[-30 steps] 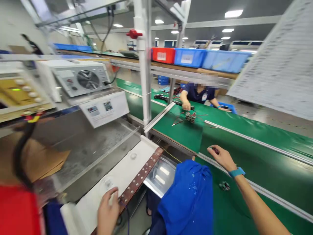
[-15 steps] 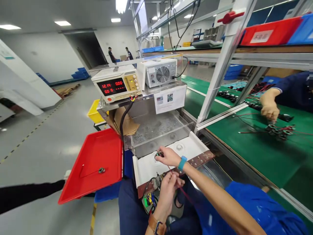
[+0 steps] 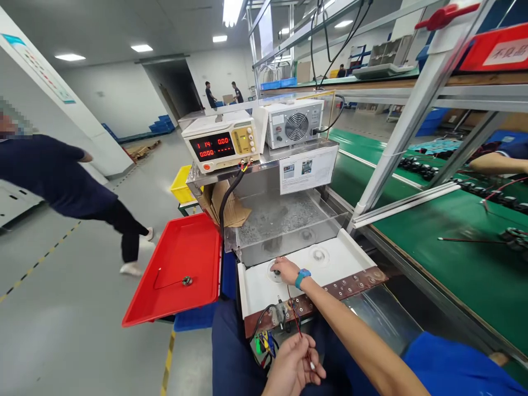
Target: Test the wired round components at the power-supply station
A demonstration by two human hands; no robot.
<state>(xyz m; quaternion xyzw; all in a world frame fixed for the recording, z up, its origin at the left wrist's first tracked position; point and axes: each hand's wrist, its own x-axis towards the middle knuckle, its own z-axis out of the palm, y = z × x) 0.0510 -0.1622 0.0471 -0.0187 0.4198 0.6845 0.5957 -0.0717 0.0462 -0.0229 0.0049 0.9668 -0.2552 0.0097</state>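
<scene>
My right hand [image 3: 287,271], with a blue band on its wrist, is closed on a small dark round part [image 3: 276,271] at the left circular spot of the white fixture tray [image 3: 251,291]. Fingers hide most of that part. A thin red and black wire [image 3: 296,319] runs from beneath this hand down to my left hand [image 3: 295,357]. The left fingers pinch the wire near its end, where a small white connector [image 3: 312,365] shows. Between the hands lies the brown strip [image 3: 313,302] with metal eyelets, a metal clamp-like fitting [image 3: 280,314] mounted on it.
A red tray [image 3: 175,297] on the left holds one round green circuit board [image 3: 187,281] with a wire. The power supply [image 3: 220,144] stands behind the fixture. A person [image 3: 61,176] walks at far left. On the right is a green bench [image 3: 454,258] with wired parts.
My right hand has lowered the round part onto the tray's left spot. My left hand has moved down towards me along the wire. A person has come into view at left; the view has shifted.
</scene>
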